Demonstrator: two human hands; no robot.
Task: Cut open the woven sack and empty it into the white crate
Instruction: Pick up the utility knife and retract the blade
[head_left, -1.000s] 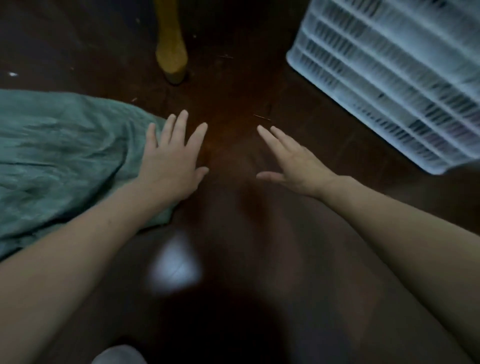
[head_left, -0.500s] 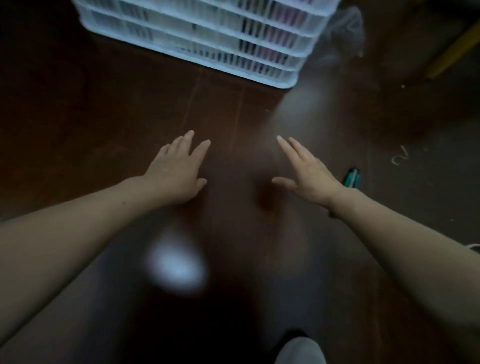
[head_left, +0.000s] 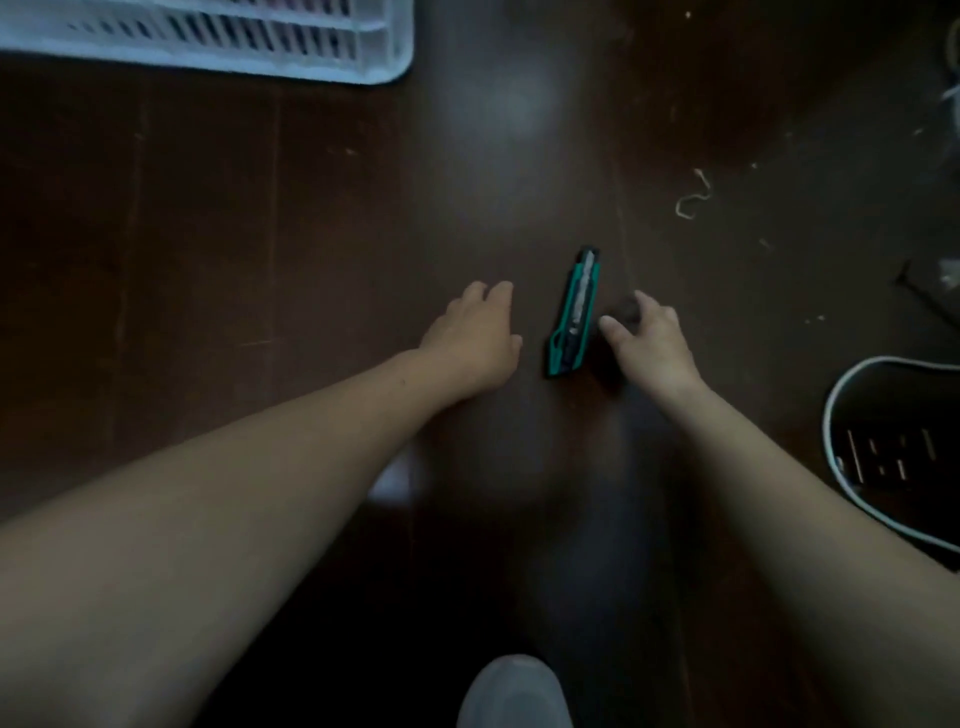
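A green and black utility knife (head_left: 574, 314) lies on the dark wooden floor between my two hands, its tip pointing away from me. My right hand (head_left: 649, 338) hovers just right of the knife with fingers curled and apart, not touching it. My left hand (head_left: 475, 338) is just left of the knife, fingers loosely bent, holding nothing. The white slatted crate (head_left: 218, 49) stands at the top left, only its lower wall showing. The woven sack is out of view.
A black slatted object with a white rim (head_left: 898, 452) sits at the right edge. A scrap of pale string (head_left: 693, 195) and small bits of debris lie on the floor at the upper right. My grey shoe (head_left: 511, 691) shows at the bottom.
My view has swung right: the green sack left the frame and the crate slid to the top left. The knife is now central, and both hands have come down beside it.
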